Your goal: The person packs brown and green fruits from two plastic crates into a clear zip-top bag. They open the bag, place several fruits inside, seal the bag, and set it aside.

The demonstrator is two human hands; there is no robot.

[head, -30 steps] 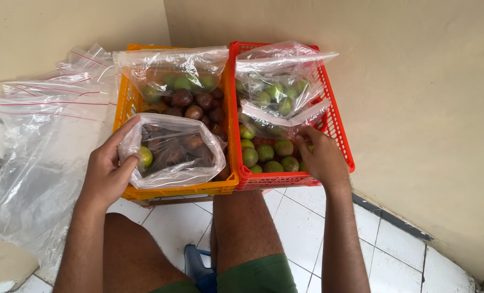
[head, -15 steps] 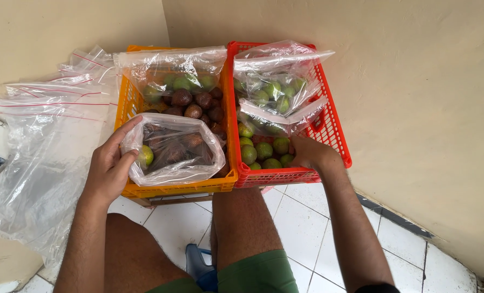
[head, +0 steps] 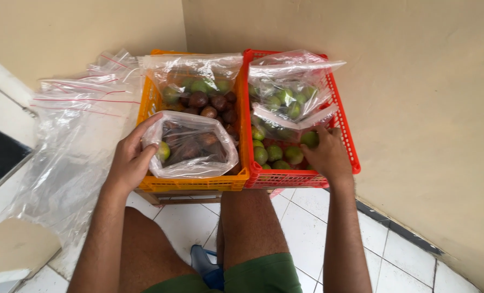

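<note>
Inside the orange crate (head: 154, 106) at eleven o'clock, the left hand (head: 129, 161) grasps an open plastic bag (head: 194, 146) of fruit, while at one o'clock the right hand (head: 324, 153) closes on a green fruit (head: 309, 139) in the red crate (head: 346, 135).

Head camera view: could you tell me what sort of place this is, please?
Probably a corner of a home or small shop: tiled floor, plain painted wall, and orange crate and red crate of fruit.

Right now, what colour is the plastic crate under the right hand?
Red, lattice-walled plastic crate; clearest in the head view.
</note>
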